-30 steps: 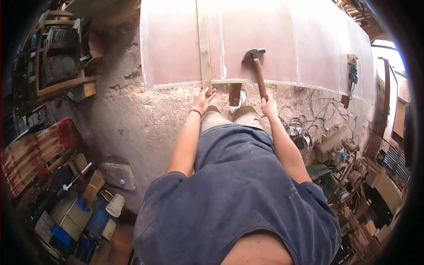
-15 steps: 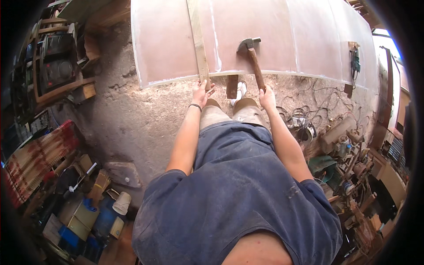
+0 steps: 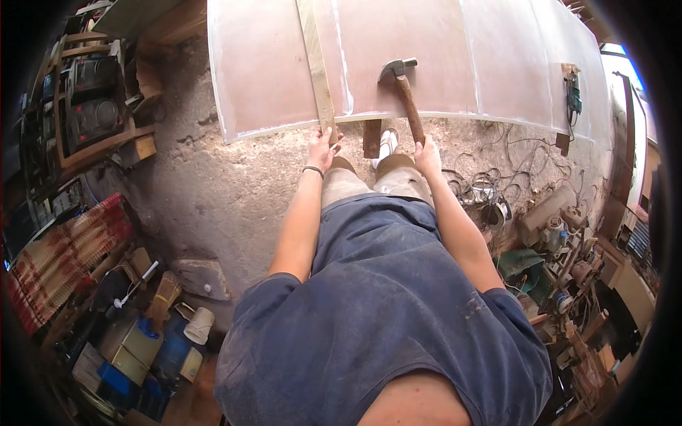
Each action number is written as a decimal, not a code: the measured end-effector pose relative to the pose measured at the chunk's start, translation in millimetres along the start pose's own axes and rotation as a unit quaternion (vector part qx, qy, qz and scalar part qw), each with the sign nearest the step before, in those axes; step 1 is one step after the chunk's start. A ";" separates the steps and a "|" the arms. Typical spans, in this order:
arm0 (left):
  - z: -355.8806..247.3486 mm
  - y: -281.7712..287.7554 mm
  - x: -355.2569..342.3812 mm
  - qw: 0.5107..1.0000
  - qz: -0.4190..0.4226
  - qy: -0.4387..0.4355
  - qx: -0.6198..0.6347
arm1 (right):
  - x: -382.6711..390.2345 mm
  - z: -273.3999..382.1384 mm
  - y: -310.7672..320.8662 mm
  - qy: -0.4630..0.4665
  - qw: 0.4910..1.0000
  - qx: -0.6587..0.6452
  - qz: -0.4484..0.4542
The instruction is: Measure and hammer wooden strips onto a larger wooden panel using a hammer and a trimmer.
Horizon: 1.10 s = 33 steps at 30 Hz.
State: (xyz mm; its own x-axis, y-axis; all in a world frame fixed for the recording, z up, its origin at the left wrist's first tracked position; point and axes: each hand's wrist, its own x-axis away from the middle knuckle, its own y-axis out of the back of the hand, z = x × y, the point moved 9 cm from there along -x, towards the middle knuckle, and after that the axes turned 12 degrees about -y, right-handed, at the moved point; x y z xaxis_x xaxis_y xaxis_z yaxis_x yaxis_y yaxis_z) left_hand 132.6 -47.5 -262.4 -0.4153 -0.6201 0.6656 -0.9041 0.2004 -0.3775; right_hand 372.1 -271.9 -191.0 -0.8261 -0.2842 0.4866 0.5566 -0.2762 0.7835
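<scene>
A long pale wooden strip (image 3: 316, 64) lies across a large pinkish, translucent-looking sheet (image 3: 405, 32), its near end sticking out past the sheet's edge. My left hand (image 3: 323, 151) is closed on that near end, thumb on top and some fingers slightly spread. In my right hand (image 3: 428, 157) is the lower end of the wooden handle of a hammer (image 3: 410, 103). The hammer's metal head is over the sheet, to the right of the strip. Whether the head touches the sheet, I cannot tell. A dark wooden leg (image 3: 371, 138) shows under the sheet's front edge.
A green corded power tool (image 3: 572, 99) is at the sheet's right side. Tangled cables (image 3: 490, 188) lie on the floor to the right, near piled machine parts. Wooden frames (image 3: 96, 106) stand at left, and boxes and a cream-coloured container (image 3: 199, 325) crowd the lower left.
Almost nothing differs. The hammer and my right hand have shifted very slightly to the left; my left hand stays on the strip's end.
</scene>
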 end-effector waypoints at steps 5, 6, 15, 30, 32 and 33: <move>-2.4 -1.9 1.6 1.000 -0.006 -0.005 -0.001 | -2.1 -1.7 -3.0 0.000 1.000 0.009 0.013; -2.8 0.2 1.2 1.000 -0.008 -0.007 0.000 | -2.3 -1.5 -4.2 -0.010 1.000 0.003 0.023; -6.4 -4.5 1.4 0.999 0.018 -0.049 -0.008 | -2.8 -5.1 -6.2 -0.001 1.000 0.000 0.013; 1.0 -1.4 -3.9 0.997 0.014 -0.071 0.026 | -1.2 7.3 -0.3 -0.005 1.000 0.011 0.014; 1.7 -0.8 -3.8 0.997 0.011 -0.070 0.030 | -1.2 8.4 -1.1 -0.004 1.000 0.021 0.021; 2.2 -2.2 -4.6 0.997 0.010 -0.070 0.034 | -2.5 6.7 -1.0 -0.006 1.000 0.021 0.019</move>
State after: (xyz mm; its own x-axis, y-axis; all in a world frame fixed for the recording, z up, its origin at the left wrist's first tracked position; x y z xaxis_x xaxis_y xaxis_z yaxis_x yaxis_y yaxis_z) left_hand 136.7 -46.8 -266.0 -0.4114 -0.7172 0.5625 -0.8847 0.1660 -0.4355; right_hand 373.0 -264.7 -190.4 -0.8058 -0.2831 0.5201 0.5832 -0.2270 0.7800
